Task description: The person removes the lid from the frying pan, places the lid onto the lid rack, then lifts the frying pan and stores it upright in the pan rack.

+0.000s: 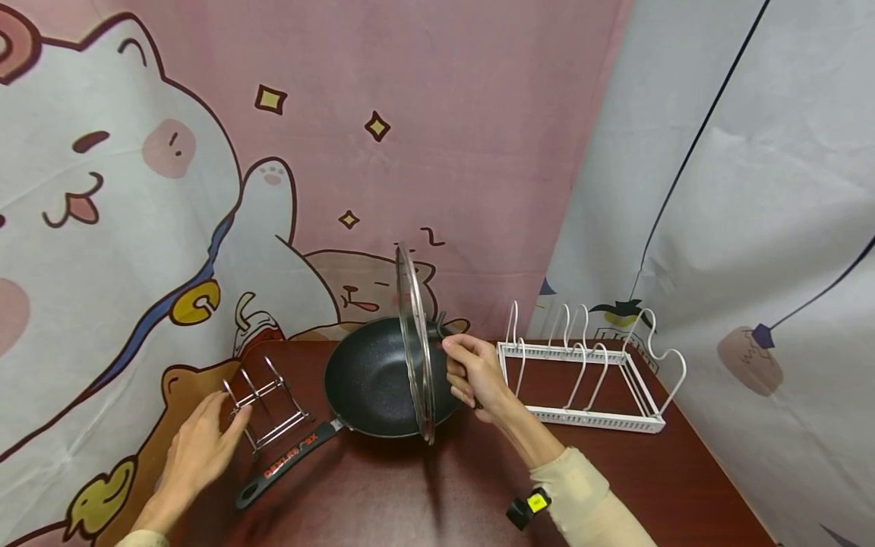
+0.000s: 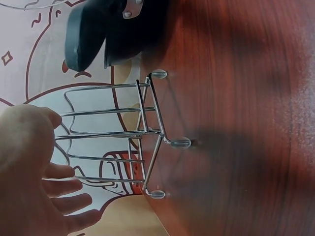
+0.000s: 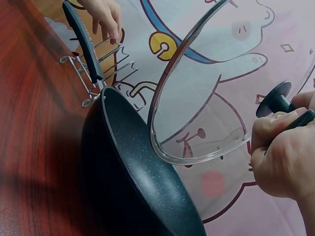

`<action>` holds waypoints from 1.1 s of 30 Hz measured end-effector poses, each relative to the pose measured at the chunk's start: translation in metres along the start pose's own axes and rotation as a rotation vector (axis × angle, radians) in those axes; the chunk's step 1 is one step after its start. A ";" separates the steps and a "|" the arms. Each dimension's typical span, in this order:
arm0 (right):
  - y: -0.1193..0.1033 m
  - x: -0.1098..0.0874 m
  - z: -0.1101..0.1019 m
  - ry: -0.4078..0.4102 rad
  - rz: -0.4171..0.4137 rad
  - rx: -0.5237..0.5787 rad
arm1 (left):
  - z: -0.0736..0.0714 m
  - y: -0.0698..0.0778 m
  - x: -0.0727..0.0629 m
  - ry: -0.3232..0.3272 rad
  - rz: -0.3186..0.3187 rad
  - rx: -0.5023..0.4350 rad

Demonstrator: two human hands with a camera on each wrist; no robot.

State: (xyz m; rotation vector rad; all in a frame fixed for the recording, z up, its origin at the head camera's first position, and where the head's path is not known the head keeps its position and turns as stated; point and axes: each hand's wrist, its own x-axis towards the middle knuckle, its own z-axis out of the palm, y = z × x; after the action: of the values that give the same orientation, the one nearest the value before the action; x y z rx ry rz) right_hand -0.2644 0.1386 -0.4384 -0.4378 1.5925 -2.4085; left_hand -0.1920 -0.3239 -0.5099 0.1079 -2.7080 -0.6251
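My right hand [image 1: 481,376] grips the knob [image 3: 275,101] of a clear glass pan lid [image 1: 418,357]. The lid stands nearly upright above a dark speckled wok [image 1: 372,380] on the table. Its long black handle [image 1: 290,460] with red lettering points front left. At the left, my left hand [image 1: 198,452] is beside the top of a small silver wire rack [image 2: 118,133], fingers spread and relaxed. Whether its fingertips touch the wires I cannot tell. The small rack stands upright on clear feet, close to the wok handle.
A white rack [image 1: 588,418] with tall wire dividers stands on the reddish-brown table [image 1: 383,494] at the right. Behind the table hangs a pink printed cloth [image 1: 472,152], and a pale cloth [image 1: 772,228] hangs along the right side.
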 end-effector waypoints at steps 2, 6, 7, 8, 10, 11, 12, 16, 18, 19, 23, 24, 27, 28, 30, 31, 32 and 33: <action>0.000 0.000 0.000 -0.001 0.001 0.001 | 0.000 -0.001 0.000 -0.011 -0.019 0.000; 0.000 0.000 0.000 -0.004 0.001 0.002 | -0.001 -0.001 0.001 -0.051 -0.064 -0.014; 0.000 0.000 0.000 -0.004 0.001 0.004 | -0.002 -0.001 0.002 -0.062 -0.075 -0.020; 0.000 0.000 0.000 -0.005 0.000 0.005 | -0.002 -0.001 0.002 -0.073 -0.087 -0.026; 0.000 0.000 0.000 -0.007 0.000 0.009 | -0.002 -0.001 0.003 -0.093 -0.108 -0.034; 0.000 0.000 0.001 -0.007 -0.001 0.010 | -0.002 -0.001 0.003 -0.096 -0.114 -0.037; 0.000 0.000 0.001 -0.008 -0.001 0.010 | -0.001 -0.001 0.004 -0.095 -0.120 -0.040; 0.000 0.000 0.001 -0.010 -0.003 0.003 | 0.001 -0.002 0.005 -0.063 -0.120 -0.056; 0.000 0.000 0.001 -0.012 -0.003 -0.003 | 0.003 -0.002 0.005 -0.042 -0.119 -0.067; 0.000 0.000 0.001 -0.011 -0.002 -0.003 | 0.003 -0.002 0.005 -0.032 -0.116 -0.072; 0.000 0.000 0.001 -0.013 -0.001 0.002 | 0.002 -0.001 0.005 -0.004 -0.120 -0.090; 0.000 0.000 0.001 -0.013 -0.001 0.005 | 0.002 -0.001 0.005 0.003 -0.121 -0.094; 0.000 0.000 0.001 -0.012 -0.003 0.003 | 0.002 0.000 0.005 0.023 -0.120 -0.097; 0.000 0.000 0.001 -0.011 -0.004 0.002 | 0.002 0.000 0.005 0.028 -0.120 -0.098; -0.001 0.000 0.001 -0.009 -0.005 -0.002 | 0.002 0.001 0.005 0.036 -0.122 -0.103; -0.001 0.000 0.001 -0.008 -0.005 -0.004 | 0.002 0.001 0.004 0.038 -0.124 -0.105; -0.001 0.000 0.001 -0.008 -0.004 -0.006 | 0.002 0.001 0.004 0.040 -0.127 -0.109; -0.001 0.000 0.001 -0.007 -0.004 -0.007 | 0.001 0.001 0.004 0.041 -0.128 -0.111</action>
State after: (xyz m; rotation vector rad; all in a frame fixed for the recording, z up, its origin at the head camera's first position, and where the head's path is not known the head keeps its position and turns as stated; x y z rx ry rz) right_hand -0.2642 0.1381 -0.4370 -0.4510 1.5990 -2.4020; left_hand -0.1964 -0.3227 -0.5090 0.2643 -2.6355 -0.8002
